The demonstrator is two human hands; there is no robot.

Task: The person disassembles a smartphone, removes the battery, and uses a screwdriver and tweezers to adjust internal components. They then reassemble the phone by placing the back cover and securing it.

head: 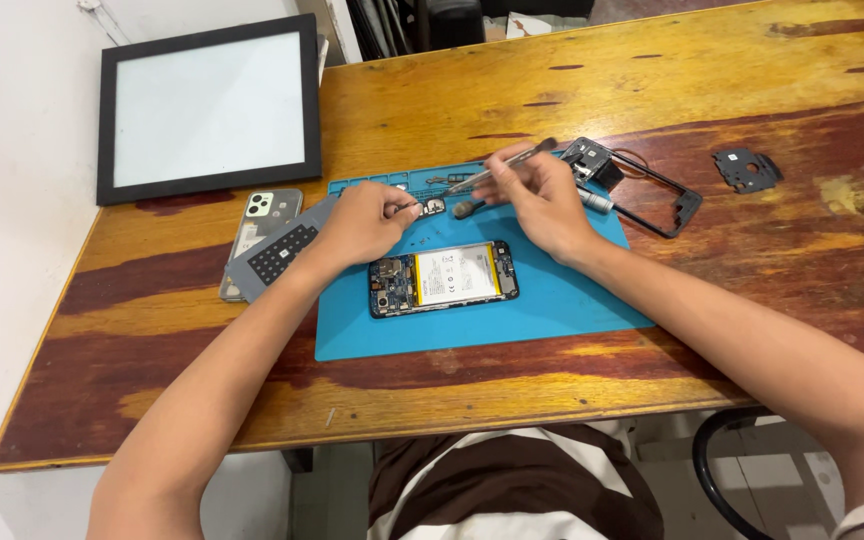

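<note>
An opened phone with its white battery and circuit board showing lies on a blue work mat. Just behind it, my left hand pinches a small dark part near the mat's back edge. My right hand holds metal tweezers, their tips pointing left toward that small part. A screwdriver lies partly hidden behind my right hand.
A black phone frame rests at the mat's right back corner, a small black cover piece further right. A phone back cover and grey pad lie left. A black-framed panel leans at the back left.
</note>
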